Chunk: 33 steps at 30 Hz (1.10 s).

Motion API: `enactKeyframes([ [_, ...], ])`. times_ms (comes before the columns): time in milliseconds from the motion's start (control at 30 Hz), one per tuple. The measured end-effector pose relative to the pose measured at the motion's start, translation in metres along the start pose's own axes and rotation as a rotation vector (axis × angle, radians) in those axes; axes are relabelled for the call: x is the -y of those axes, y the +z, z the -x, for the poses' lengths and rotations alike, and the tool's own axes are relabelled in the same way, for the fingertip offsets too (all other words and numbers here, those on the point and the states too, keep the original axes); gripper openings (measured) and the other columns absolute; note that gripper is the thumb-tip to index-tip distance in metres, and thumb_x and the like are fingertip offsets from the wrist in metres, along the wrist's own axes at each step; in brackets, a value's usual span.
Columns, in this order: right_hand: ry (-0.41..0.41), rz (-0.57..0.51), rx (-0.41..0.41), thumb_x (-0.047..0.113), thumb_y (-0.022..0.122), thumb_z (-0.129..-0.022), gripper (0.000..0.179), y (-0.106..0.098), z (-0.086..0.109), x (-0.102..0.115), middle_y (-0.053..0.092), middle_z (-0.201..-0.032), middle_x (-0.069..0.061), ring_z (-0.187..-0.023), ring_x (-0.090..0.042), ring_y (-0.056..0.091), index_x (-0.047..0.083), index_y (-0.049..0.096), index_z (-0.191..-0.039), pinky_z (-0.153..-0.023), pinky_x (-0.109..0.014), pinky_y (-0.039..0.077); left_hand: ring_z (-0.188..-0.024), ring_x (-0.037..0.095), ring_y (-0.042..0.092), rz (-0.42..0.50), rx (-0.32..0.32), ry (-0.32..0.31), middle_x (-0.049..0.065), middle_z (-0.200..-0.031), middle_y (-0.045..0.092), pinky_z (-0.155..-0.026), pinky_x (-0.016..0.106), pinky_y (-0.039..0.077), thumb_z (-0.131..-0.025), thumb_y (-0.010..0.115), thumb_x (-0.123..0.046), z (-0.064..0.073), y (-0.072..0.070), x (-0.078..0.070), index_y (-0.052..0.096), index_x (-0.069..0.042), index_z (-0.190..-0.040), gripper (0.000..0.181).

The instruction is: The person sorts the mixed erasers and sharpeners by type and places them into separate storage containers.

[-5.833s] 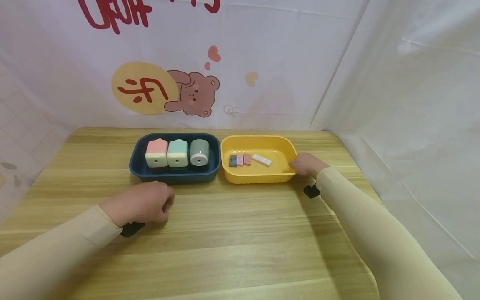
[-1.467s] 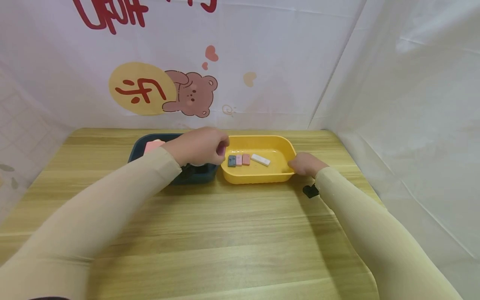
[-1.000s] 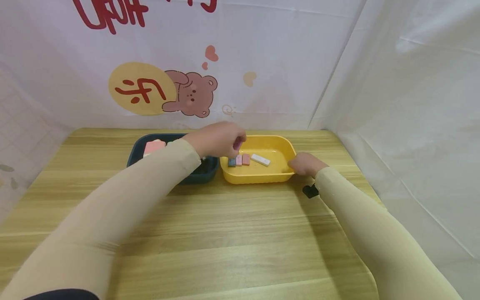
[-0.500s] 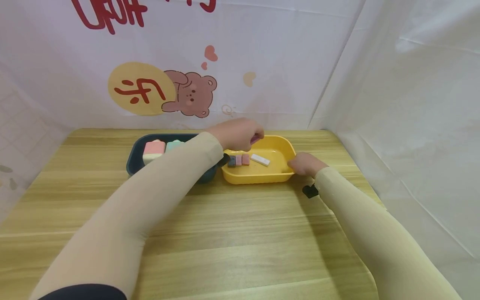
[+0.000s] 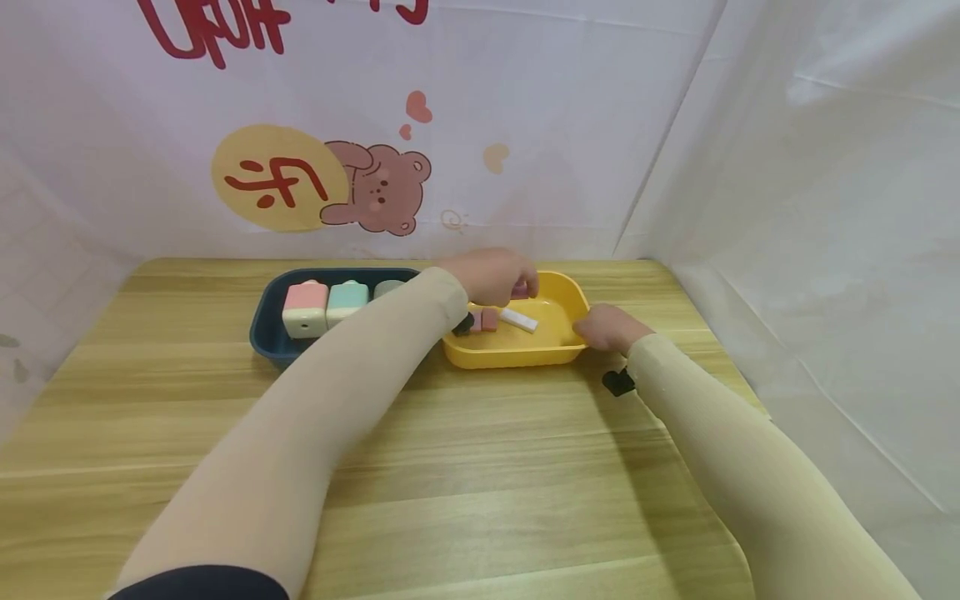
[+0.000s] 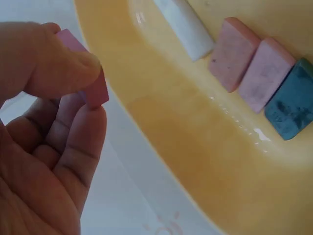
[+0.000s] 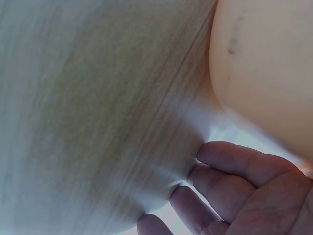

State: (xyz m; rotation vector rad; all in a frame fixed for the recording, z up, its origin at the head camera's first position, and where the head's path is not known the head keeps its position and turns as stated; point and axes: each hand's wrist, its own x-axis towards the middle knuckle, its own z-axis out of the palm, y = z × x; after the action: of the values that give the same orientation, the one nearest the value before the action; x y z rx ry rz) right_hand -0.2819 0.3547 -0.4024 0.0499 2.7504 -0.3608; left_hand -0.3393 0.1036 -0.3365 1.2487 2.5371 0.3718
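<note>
My left hand (image 5: 491, 275) is over the back of the yellow basket (image 5: 517, 358), pinching a magenta-pink eraser (image 6: 100, 90) between thumb and fingertip. In the left wrist view this eraser is beside the basket's rim. On the basket floor lie a white stick-shaped eraser (image 5: 519, 320), a coral eraser (image 5: 490, 320), a light pink eraser (image 6: 266, 74) and a dark teal eraser (image 6: 293, 105). The last three stand side by side; my left wrist hides the teal one in the head view. My right hand (image 5: 609, 327) grips the basket's right rim, several fingers outside below it.
Touching or close on the left stands a navy basket (image 5: 264, 333). It holds a pink-topped box (image 5: 305, 308) and a mint-topped box (image 5: 347, 302), apparently pencil sharpeners, and a grey rounded one (image 5: 388, 287) partly behind my left sleeve. A white printed cloth (image 5: 570, 167) hangs behind the table.
My left hand has gone from in front of the navy basket, over it, rightward to the back of the yellow basket, carrying the magenta-pink eraser. The right hand has stayed at the rim.
</note>
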Motion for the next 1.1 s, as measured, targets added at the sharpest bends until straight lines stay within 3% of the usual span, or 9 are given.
enactKeyframes([
  [367, 0.005, 0.008, 0.016, 0.027, 0.044, -0.097, 0.028, -0.001, 0.001, 0.002, 0.056, -0.078, -0.007, -0.079, -0.026, 0.057, 0.011, 0.056, -0.078, -0.073, -0.035, 0.045, -0.102, 0.018, 0.062, -0.018, 0.080, -0.075, -0.002, -0.113, 0.071, -0.091, 0.030, 0.053, -0.097, 0.065, -0.001, -0.009, 0.017, 0.005, 0.074, -0.025, -0.121, 0.034],
  [633, 0.002, 0.007, 0.012, 0.028, 0.044, -0.097, 0.028, -0.001, 0.002, 0.003, 0.056, -0.079, -0.007, -0.080, -0.027, 0.058, 0.012, 0.056, -0.077, -0.074, -0.035, 0.045, -0.097, 0.020, 0.066, -0.016, 0.124, -0.084, 0.000, -0.111, 0.068, -0.080, 0.030, 0.056, -0.103, 0.064, -0.016, -0.010, 0.025, 0.006, 0.075, -0.022, -0.125, 0.025],
  [900, 0.009, 0.002, 0.019, 0.028, 0.044, -0.097, 0.028, -0.001, 0.001, 0.001, 0.057, -0.079, -0.008, -0.080, -0.027, 0.058, 0.011, 0.057, -0.078, -0.074, -0.035, 0.046, -0.095, 0.019, 0.061, -0.056, 0.151, -0.071, 0.000, -0.112, 0.069, -0.079, 0.029, 0.049, -0.099, 0.066, -0.015, -0.009, 0.029, 0.006, 0.077, -0.021, -0.120, 0.024],
  [1100, 0.016, 0.000, 0.017, 0.028, 0.044, -0.096, 0.028, 0.000, -0.001, 0.000, 0.057, -0.081, -0.008, -0.083, -0.028, 0.059, 0.011, 0.058, -0.080, -0.078, -0.037, 0.046, -0.090, 0.018, 0.060, -0.091, 0.179, -0.077, -0.001, -0.108, 0.068, -0.074, 0.028, 0.048, -0.099, 0.068, -0.019, -0.019, 0.036, 0.011, 0.077, -0.024, -0.118, 0.022],
])
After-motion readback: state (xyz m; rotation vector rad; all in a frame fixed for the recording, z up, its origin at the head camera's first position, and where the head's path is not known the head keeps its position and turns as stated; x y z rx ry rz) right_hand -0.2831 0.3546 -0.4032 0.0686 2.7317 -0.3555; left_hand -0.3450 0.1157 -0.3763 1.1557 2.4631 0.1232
